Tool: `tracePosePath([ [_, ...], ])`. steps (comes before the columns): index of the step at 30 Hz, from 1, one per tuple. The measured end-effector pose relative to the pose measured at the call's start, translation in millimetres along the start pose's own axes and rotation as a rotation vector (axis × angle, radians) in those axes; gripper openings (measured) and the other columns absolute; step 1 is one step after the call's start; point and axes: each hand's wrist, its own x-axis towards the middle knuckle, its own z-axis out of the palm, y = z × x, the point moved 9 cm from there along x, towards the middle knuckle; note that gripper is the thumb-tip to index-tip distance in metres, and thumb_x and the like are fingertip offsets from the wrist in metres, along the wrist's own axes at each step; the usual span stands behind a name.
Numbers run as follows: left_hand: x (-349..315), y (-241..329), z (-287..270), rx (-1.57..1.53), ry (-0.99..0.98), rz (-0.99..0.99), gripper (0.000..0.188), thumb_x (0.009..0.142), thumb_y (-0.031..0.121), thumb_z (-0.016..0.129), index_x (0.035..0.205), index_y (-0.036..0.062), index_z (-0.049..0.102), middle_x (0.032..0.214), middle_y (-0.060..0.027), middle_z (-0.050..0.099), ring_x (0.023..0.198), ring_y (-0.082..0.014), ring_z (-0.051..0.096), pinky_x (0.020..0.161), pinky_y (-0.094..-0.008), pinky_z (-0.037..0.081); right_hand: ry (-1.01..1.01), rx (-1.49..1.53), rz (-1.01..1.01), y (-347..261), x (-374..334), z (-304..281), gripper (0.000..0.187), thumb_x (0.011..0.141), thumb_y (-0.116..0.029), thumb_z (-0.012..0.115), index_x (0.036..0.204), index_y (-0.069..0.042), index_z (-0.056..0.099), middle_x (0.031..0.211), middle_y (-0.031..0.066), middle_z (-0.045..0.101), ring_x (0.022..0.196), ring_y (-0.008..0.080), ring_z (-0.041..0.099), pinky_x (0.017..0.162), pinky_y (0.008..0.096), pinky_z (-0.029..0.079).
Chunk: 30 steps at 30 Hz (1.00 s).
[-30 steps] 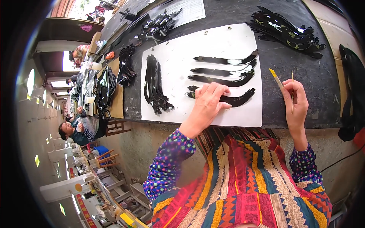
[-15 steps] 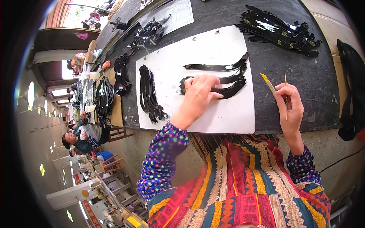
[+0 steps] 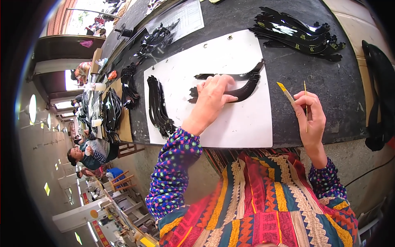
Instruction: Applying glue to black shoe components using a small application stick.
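On a white sheet (image 3: pixel 242 127), my left hand (image 3: pixel 211 99) lies over curved black glossy strips (image 3: pixel 250 87). Its thumb presses along the lowest edge and its fingers are bent across them, closed on the strips; the fingertips are partly blurred. Just above lies another curved black strip (image 3: pixel 240 77), its right end touching the others. To the right, over the dark table, my right hand (image 3: pixel 312 117) holds a flat brush (image 3: pixel 286 92) with a yellow tip, and a thin yellowish stick (image 3: pixel 305 87) passes upright between its fingers.
A fanned bundle of black strips (image 3: pixel 158 107) lies on the sheet's left side. A larger shiny black pile (image 3: pixel 294 35) sits far right on the dark table (image 3: pixel 284 123). More black pieces (image 3: pixel 156 39) lie far left by a printed paper (image 3: pixel 187 20). Another person (image 3: pixel 88 154) is at left.
The lower black strips have come together under my left hand, the bottom one shifting up against its neighbour. My right hand keeps its hold on brush and stick. The whole view has shifted slightly.
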Motion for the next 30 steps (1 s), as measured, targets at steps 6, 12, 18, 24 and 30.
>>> tracePosePath([
  [6,5.9,13.5,-3.6,0.152,0.079,0.189,0.020,0.080,0.013,0.076,0.095,0.0113,0.063,0.116,-0.0022,0.059,0.115,-0.0236,0.052,0.101,-0.0402,0.032,0.011,0.023,0.035,0.8,0.2,-1.4,0.013,0.090,0.005,0.068,0.098,-0.003,0.061,0.102,0.0084,0.065,0.082,0.0138,0.060,0.070,0.0257,0.050],
  [12,32.5,9.8,-7.9,0.033,-0.014,0.201,0.026,0.077,0.009,0.078,0.096,0.0076,0.061,0.111,-0.0051,0.060,0.112,-0.0256,0.054,0.102,-0.0395,0.038,0.010,0.010,0.004,-4.6,1.3,-2.8,0.014,0.089,0.007,0.068,0.098,-0.002,0.061,0.100,0.0101,0.065,0.085,0.0181,0.063,0.072,0.0275,0.051],
  [18,42.7,-8.8,-1.3,-0.274,-0.137,-0.055,0.038,0.072,0.009,0.083,0.102,0.0057,0.061,0.100,-0.0075,0.061,0.096,-0.0216,0.058,0.089,-0.0349,0.048,-0.012,-0.009,-0.022,-7.9,1.6,-2.9,0.014,0.089,0.006,0.067,0.099,-0.002,0.061,0.100,0.0123,0.066,0.088,0.0243,0.066,0.076,0.0318,0.054],
  [24,42.8,-7.4,-3.0,-0.144,-0.186,-0.037,0.038,0.072,0.009,0.084,0.103,0.0040,0.062,0.098,-0.0069,0.061,0.094,-0.0218,0.058,0.087,-0.0342,0.048,-0.009,0.007,-0.034,-11.5,3.5,-3.6,0.014,0.089,0.006,0.067,0.100,-0.002,0.061,0.100,0.0129,0.065,0.089,0.0256,0.067,0.076,0.0325,0.055],
  [30,45.3,-8.8,-9.4,-0.165,-0.068,-0.066,0.035,0.072,0.012,0.085,0.097,0.0034,0.062,0.094,-0.0066,0.059,0.090,-0.0209,0.056,0.085,-0.0332,0.048,-0.019,0.006,-0.048,-15.2,4.4,-3.1,0.015,0.089,0.007,0.067,0.099,-0.002,0.061,0.100,0.0130,0.065,0.089,0.0264,0.067,0.076,0.0329,0.056],
])
